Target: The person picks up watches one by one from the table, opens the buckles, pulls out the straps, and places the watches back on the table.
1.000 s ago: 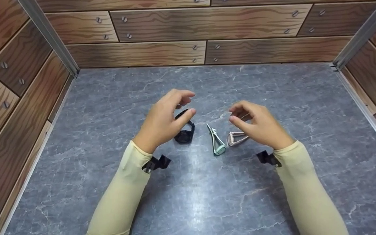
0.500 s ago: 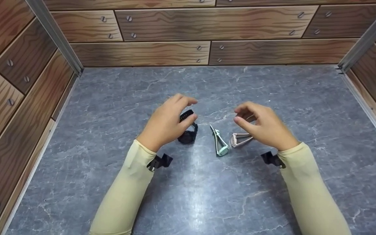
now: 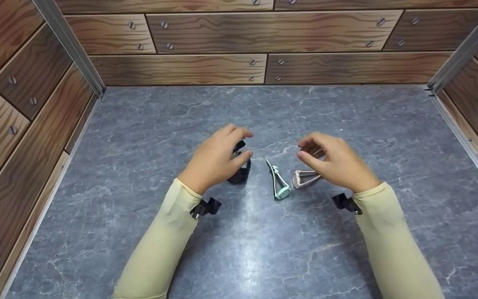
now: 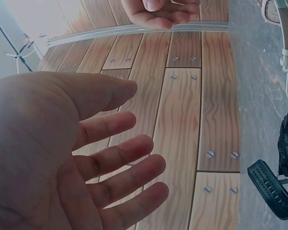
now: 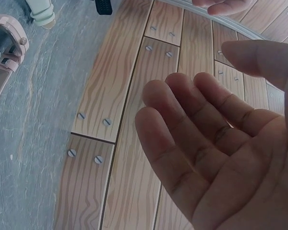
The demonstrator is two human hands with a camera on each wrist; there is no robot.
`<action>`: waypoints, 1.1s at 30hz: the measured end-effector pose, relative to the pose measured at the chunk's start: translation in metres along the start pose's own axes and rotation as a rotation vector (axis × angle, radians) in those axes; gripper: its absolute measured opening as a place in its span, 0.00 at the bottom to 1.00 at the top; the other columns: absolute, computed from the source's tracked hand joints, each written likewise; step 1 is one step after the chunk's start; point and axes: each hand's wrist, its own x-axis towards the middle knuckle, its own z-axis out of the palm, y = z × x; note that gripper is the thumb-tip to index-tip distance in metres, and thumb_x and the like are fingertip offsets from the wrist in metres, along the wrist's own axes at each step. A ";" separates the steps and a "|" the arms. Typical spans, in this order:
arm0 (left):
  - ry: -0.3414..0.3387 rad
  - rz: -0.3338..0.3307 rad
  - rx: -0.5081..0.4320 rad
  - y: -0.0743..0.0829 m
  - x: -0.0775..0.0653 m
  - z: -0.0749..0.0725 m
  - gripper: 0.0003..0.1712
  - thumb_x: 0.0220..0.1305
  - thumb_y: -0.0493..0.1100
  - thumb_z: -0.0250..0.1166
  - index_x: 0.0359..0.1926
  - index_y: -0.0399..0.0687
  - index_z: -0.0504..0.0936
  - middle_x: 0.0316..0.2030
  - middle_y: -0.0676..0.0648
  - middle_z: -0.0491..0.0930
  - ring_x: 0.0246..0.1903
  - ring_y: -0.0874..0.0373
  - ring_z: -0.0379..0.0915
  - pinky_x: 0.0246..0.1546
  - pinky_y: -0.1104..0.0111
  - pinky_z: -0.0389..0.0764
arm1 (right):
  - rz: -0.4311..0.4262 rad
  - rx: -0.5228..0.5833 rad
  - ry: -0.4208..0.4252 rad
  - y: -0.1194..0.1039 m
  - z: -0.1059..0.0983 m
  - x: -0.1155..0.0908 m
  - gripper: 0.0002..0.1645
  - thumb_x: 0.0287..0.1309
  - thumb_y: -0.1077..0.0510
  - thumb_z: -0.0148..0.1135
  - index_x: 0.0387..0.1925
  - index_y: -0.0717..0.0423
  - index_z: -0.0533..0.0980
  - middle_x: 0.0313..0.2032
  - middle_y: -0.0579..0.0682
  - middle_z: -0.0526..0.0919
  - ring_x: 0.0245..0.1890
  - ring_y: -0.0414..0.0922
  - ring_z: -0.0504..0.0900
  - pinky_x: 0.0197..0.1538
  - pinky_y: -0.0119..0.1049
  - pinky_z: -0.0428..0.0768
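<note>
Three wristwatches lie on the grey marbled table. The black watch is partly covered in the head view by my left hand, which hovers over it with loosely bent fingers. In the left wrist view, that watch's strap shows apart from the spread fingers. Between the hands rests the mint-green watch, its strap pointing away from me. My right hand is over the pink watch and hides part of its strap. Its curved fingers hold nothing in the right wrist view.
Wood-plank-patterned panels close off the back, left and right of the table. Metal corner posts stand at the back corners. Small black devices are fixed at both wrists.
My left hand has drawn slightly nearer to me and covers more of the black watch. The right hand has hardly moved. The head view has shifted a little.
</note>
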 end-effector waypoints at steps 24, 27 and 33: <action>-0.093 -0.020 0.015 0.005 0.002 0.007 0.23 0.75 0.53 0.63 0.65 0.51 0.78 0.58 0.49 0.80 0.57 0.54 0.77 0.60 0.60 0.78 | 0.012 -0.055 -0.040 0.005 0.001 -0.001 0.09 0.72 0.53 0.64 0.47 0.53 0.81 0.41 0.45 0.87 0.41 0.41 0.85 0.47 0.43 0.84; -0.102 -0.018 0.017 0.006 0.002 0.006 0.22 0.75 0.53 0.63 0.64 0.52 0.78 0.58 0.50 0.79 0.56 0.54 0.78 0.58 0.59 0.79 | 0.014 -0.054 -0.041 0.004 0.002 0.001 0.09 0.72 0.54 0.65 0.47 0.54 0.81 0.40 0.45 0.87 0.40 0.41 0.85 0.47 0.44 0.84; -0.127 -0.028 0.013 0.005 0.002 0.008 0.22 0.75 0.53 0.64 0.64 0.53 0.79 0.56 0.51 0.79 0.55 0.54 0.78 0.56 0.58 0.80 | 0.022 -0.051 -0.059 0.002 0.001 0.002 0.09 0.72 0.53 0.64 0.47 0.54 0.82 0.40 0.46 0.87 0.40 0.41 0.84 0.47 0.44 0.83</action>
